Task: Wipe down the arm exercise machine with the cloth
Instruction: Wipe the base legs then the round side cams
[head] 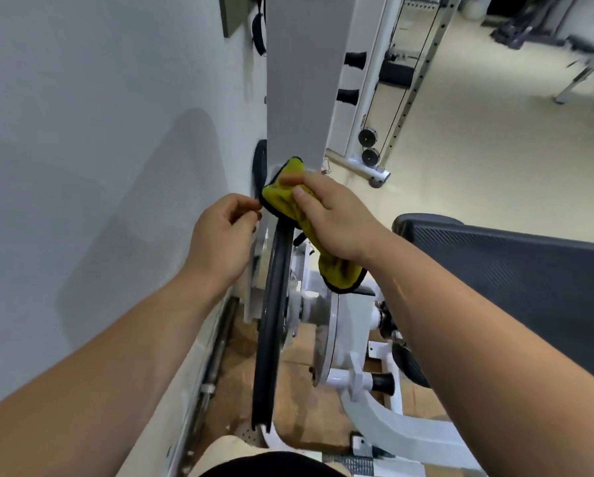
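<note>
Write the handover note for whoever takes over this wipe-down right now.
Right hand grips the yellow cloth, pressing it on the foot of the grey upright panel, above the black-rimmed wheel; the cloth's tail hangs below the wrist.
Left hand: fingers curled at the cloth's left edge; whether they pinch it is unclear.
Done: cannot be judged from this view.
Left: probably the wheel, white frame and grey pad.

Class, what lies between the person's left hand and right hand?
In the head view, the yellow cloth, held by the right hand over the black wheel rim; its edge reaches the left hand.
</note>
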